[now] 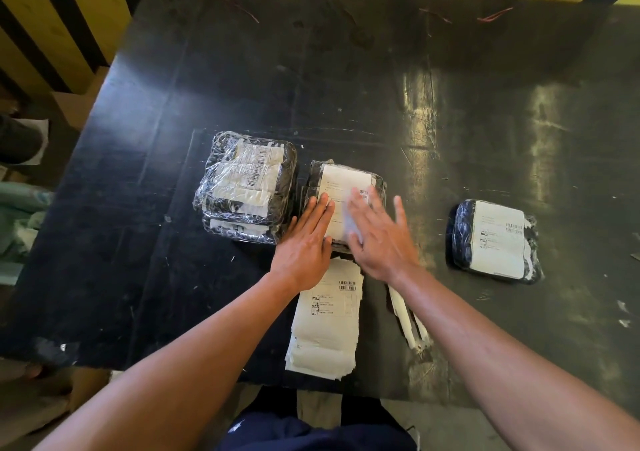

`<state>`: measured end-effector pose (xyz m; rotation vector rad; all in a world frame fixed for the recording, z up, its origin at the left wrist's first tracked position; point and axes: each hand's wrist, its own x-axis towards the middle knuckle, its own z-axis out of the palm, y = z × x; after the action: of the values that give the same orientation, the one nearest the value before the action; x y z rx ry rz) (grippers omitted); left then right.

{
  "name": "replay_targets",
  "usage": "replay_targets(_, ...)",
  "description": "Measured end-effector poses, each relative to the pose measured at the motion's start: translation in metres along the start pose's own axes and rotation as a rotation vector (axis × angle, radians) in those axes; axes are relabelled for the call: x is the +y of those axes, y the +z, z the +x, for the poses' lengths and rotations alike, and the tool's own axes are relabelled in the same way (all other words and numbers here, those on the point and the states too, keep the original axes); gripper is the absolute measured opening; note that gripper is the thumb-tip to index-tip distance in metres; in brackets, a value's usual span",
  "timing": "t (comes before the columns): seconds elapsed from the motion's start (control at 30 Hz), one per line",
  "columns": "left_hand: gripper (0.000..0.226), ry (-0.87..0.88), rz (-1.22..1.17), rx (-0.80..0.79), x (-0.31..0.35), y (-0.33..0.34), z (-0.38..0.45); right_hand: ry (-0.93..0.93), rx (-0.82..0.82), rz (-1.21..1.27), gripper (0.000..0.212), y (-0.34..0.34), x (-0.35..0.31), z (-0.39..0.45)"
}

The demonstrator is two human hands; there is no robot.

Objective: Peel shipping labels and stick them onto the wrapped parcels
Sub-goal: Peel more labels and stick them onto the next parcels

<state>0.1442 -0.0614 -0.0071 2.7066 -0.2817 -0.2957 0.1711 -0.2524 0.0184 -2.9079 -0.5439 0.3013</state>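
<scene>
Both bare forearms reached forward from the near edge of the dark table [485, 139], converging toward its middle. Between them, closest to the person, lay one loose pile of shipping labels [327, 322], and just right of it a few white backing strips [408, 326], partly hidden under the right forearm; their exact number could not be told. Beyond the pile, the left hand [304, 242] and right hand [379, 234] lay side by side, fingers straight and flat, palms down on the middle parcel [346, 201], pressing the white label [343, 187] onto its top; neither hand gripped anything. The right hand was blurred. Three groups of wrapped parcels were in view: the middle one under the hands, a stack of wrapped parcels [244, 187] just left of it, and one labelled parcel [497, 241] well apart at the right.
</scene>
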Motion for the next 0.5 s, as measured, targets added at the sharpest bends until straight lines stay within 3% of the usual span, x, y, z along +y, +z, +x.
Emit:
replay_targets(0.07,0.068,0.003,-0.003,-0.006,0.0,0.0,0.0,-0.071,-0.033,0.0,0.068,0.01,-0.015,-0.009)
replay_targets(0.4,0.069,0.017,-0.009,0.02,-0.002,0.002,0.0,0.074,0.004,-0.054,0.069,0.017,0.016,-0.046)
replay_targets(0.5,0.068,0.021,-0.015,0.021,-0.002,0.004,0.0,-0.05,0.003,-0.03,0.079,0.024,-0.006,-0.051)
